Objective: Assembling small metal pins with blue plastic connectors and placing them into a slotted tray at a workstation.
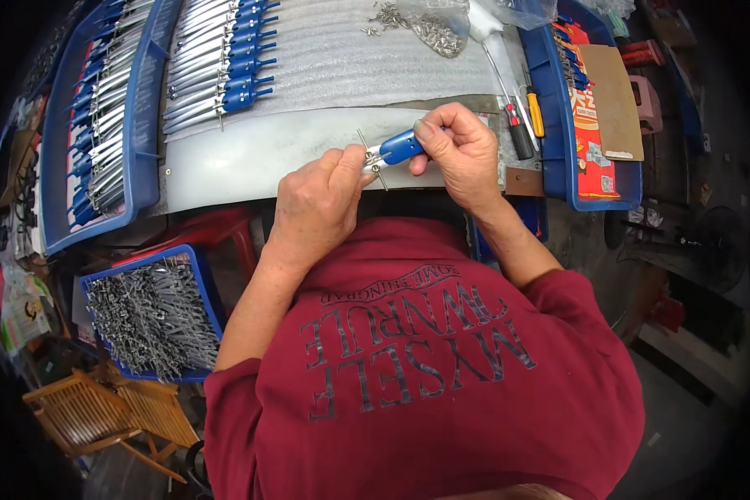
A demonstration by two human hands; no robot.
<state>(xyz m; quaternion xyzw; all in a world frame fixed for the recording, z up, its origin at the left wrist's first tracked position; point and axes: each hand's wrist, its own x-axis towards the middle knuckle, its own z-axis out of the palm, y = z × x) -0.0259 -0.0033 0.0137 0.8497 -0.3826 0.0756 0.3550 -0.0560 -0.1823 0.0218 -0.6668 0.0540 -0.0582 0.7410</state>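
Note:
Between my two hands, over the near edge of the bench, is a blue-and-silver metal piece (401,147) with a thin rod standing out crosswise. My left hand (318,193) is closed around its silver end, and most of that end is hidden by the fingers. With thumb and fingers my right hand (462,156) pinches the blue end. Similar blue-and-silver pieces (243,98) lie in a neat row on the foam sheet (333,62), beyond my left hand.
A blue tray (146,125) of similar pieces stands at left. Lower left, a blue bin (208,292) holds many grey metal parts. Loose screws (389,17) and a bag of screws (438,35) lie far back. Screwdrivers with red-black (518,133) and yellow (535,114) handles lie near another blue tray (564,158).

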